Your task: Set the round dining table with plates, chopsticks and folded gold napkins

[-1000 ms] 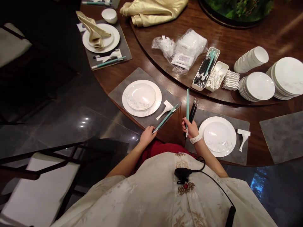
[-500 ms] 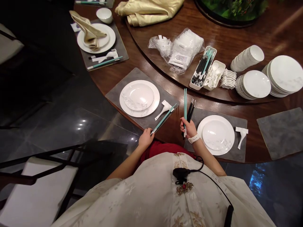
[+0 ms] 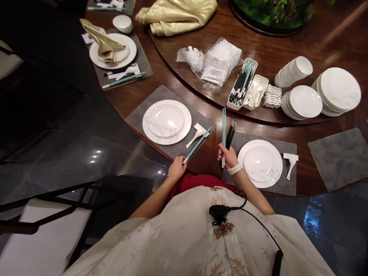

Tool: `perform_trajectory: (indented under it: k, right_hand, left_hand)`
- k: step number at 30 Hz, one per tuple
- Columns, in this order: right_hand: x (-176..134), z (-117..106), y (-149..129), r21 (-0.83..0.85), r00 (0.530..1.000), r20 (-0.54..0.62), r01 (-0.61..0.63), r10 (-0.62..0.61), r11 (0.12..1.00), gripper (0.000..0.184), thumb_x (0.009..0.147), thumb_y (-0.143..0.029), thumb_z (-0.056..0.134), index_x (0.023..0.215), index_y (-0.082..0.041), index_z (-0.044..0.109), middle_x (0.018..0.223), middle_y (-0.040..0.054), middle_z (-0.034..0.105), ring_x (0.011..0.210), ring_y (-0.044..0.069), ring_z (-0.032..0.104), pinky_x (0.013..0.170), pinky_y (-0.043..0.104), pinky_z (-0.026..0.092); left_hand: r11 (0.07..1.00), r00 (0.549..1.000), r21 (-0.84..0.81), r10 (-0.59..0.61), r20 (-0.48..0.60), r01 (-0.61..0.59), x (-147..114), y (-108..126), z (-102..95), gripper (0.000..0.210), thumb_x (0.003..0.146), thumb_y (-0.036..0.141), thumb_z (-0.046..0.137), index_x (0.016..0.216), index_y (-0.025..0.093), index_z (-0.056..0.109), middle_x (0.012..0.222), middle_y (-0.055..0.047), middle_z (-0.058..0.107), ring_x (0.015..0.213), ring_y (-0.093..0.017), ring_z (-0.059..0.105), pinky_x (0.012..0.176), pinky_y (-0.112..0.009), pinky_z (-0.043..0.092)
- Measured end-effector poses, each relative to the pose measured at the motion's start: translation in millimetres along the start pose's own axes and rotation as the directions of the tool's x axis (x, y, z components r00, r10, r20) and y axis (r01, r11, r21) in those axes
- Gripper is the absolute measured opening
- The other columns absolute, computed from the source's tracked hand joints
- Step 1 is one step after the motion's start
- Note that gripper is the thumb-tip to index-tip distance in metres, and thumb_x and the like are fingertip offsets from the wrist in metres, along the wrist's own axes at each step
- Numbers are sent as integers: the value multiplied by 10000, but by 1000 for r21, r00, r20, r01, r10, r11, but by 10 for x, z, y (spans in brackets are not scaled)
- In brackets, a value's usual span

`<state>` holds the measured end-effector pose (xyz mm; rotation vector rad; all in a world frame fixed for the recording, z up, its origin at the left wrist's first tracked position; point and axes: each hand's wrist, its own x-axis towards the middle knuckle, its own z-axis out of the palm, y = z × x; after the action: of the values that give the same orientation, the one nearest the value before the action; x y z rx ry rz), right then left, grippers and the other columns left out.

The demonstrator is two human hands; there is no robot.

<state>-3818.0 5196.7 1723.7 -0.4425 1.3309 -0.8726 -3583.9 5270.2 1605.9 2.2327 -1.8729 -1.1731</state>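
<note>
My left hand [image 3: 177, 167] is closed on the lower ends of a teal pair of chopsticks [image 3: 197, 145]. Their tips lean on a white rest beside a white spoon [image 3: 192, 140], on a grey placemat [image 3: 133, 117] with two stacked white plates [image 3: 166, 119]. Upright in my closed right hand [image 3: 228, 156] are a bunch of black chopsticks [image 3: 230, 134] and some teal chopsticks [image 3: 224, 128], whose exact number I cannot make out. Right of that hand, two more stacked plates [image 3: 263, 163] share a placemat [image 3: 290, 184] with a spoon on a rest [image 3: 291, 165].
The raised turntable carries a chopstick box [image 3: 243, 82], a spoon tub [image 3: 257, 92], stacked rests [image 3: 272, 96], bowls [image 3: 294, 71], plates [image 3: 336, 90] and plastic-wrapped packets [image 3: 220, 63]. A gold cloth [image 3: 178, 15] lies behind. A chair [image 3: 43, 234] stands at lower left.
The view has shifted slightly, so the table things sit a little further left. Both hands keep their grips and have barely moved.
</note>
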Motion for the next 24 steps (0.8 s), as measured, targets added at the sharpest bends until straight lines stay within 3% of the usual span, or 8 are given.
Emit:
perform_trajectory:
  k: [3,11,20,24]
  right_hand:
    - [-16,7,-17,-19,1000,1,-5,5,1000,548,596,-554,825,856,-218,479,538,-106,507,412,60,449,403,206,456]
    - [-21,20,-29,11,994,109,-13,12,1000,537,645,-542,814,844,-238,419,473,-143,397,341,43,337,334,177,288]
    - [-1,28,-43,26,995,96,-12,9,1000,556,620,-548,828,822,-236,415,476,-139,402,342,41,327,337,179,279]
    - [-6,27,-48,46,995,97,-6,1,999,551,623,-534,831,835,-235,420,475,-143,400,339,38,321,336,177,270]
  left_hand:
    - [1000,1000,-2,5,-8,-5,22,6,-7,241,928,277,466,1122,215,596,1116,-84,600,971,-202,618,802,-283,463]
    - [998,999,-58,33,-32,-35,72,-38,18,255,896,221,481,1120,200,602,1114,-89,593,987,-203,608,874,-292,471]
    - [995,999,-92,39,-3,-40,88,-95,52,296,863,190,502,1143,188,598,1118,-90,584,965,-196,610,887,-298,483]
    - [998,994,-36,46,-101,-50,141,-34,-22,371,860,304,572,1212,187,577,1154,-109,573,1070,-245,584,955,-338,469]
